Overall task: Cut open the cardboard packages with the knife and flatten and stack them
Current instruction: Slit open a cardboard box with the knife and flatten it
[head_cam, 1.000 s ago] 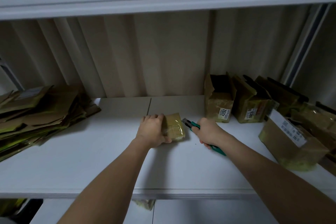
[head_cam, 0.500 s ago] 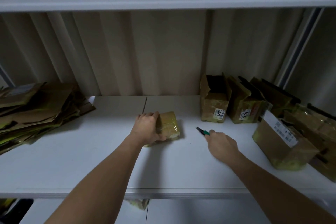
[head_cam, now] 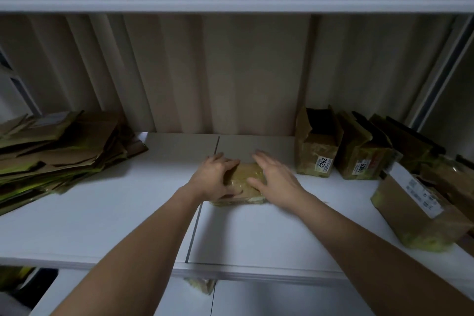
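Package: small taped cardboard package lies on the white shelf, directly between the two hands and partly under them.
Long axis: runs roughly left to right, across the line of both forearms — the short sides face the palms.
Left hand: left hand grips the package's left end, fingers curled over the far top edge, thumb low on the near face.
Right hand: right hand hovers with fingers straight and spread over the package's right end; it holds nothing, and whether the palm touches the cardboard cannot be told.
Nearer hand: the left already has the package; the right is just beside or upon it.
Knife: not seen in this view — neither hand holds it.
Stack: flattened cardboard stack lies well off to the left of the left hand, on the same shelf.
Other packages: opened packages, one marked 4292, stand just right of the right hand; a labelled box lies farther right, well apart.
Step in hand: judged to be pressing or unfolding the package.
Next move calls for: a two-sided squeeze or push down along the long axis, then a carry leftward to the stack.
Risk: tape may hold the seams and resist collapse.
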